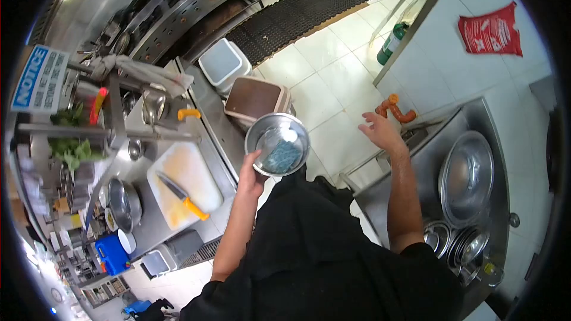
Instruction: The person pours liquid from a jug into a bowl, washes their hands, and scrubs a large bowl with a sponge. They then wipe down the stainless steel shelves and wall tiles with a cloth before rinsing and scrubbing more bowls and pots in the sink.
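Note:
My left hand (pixel 252 179) grips the rim of a round metal bowl (pixel 252 131) in front of my body, thumb over the edge. Inside the bowl lies a blue-green mesh-like piece (pixel 284 156), perhaps a scrubbing pad. My right hand (pixel 381 132) is raised on the other side with its fingers apart and nothing in them. Just beyond its fingertips are orange curved pipe-like fittings (pixel 408 116) by the wall.
On the left counter, a knife (pixel 172 185) with a yellow handle lies on a white cutting board (pixel 209 193). Lidded bins (pixel 221 62) stand past the bowl. On my right, a steel sink unit (pixel 380 202) holds a large basin (pixel 466 172) and stacked bowls (pixel 474 242).

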`<state>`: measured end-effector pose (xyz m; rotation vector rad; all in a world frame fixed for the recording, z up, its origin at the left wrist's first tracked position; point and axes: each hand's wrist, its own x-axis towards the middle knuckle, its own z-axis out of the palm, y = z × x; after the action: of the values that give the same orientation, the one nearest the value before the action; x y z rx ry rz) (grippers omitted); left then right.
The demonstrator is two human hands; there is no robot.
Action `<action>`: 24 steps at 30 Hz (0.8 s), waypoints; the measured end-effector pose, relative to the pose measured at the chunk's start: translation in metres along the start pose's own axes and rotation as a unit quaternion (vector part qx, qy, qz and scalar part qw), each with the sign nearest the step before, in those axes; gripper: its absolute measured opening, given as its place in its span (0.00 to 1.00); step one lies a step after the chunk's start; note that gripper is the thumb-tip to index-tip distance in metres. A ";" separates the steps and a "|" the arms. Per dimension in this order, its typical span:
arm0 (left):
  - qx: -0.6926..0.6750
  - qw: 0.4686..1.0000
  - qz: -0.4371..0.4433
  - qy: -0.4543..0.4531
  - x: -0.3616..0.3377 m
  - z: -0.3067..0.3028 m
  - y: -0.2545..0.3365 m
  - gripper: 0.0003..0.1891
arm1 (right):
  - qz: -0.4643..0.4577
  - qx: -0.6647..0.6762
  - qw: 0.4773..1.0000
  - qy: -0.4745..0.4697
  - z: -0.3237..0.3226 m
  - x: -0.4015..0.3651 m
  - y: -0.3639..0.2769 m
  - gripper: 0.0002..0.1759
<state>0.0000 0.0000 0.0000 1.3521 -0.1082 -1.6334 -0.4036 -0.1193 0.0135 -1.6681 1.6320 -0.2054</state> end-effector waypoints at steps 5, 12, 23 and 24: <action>-0.010 0.998 -0.034 0.056 0.111 0.004 0.051 0.28 | 0.098 -0.103 0.990 -0.016 0.054 0.100 0.109 0.29; 0.025 0.998 -0.061 -0.013 0.253 0.063 0.130 0.26 | 0.425 0.245 0.865 -0.109 0.126 0.043 0.213 0.24; -0.004 0.992 -0.029 0.120 0.414 0.247 0.215 0.33 | 0.491 0.383 0.774 -0.110 0.023 0.194 0.246 0.20; -0.014 0.991 -0.035 0.128 0.425 0.254 0.219 0.34 | 0.470 0.410 0.774 -0.111 -0.003 0.222 0.250 0.20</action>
<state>-0.0280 -0.5361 -0.0713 1.5466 0.1155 -1.4977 -0.5643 -0.2894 -0.2255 -0.1258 1.6358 -0.1566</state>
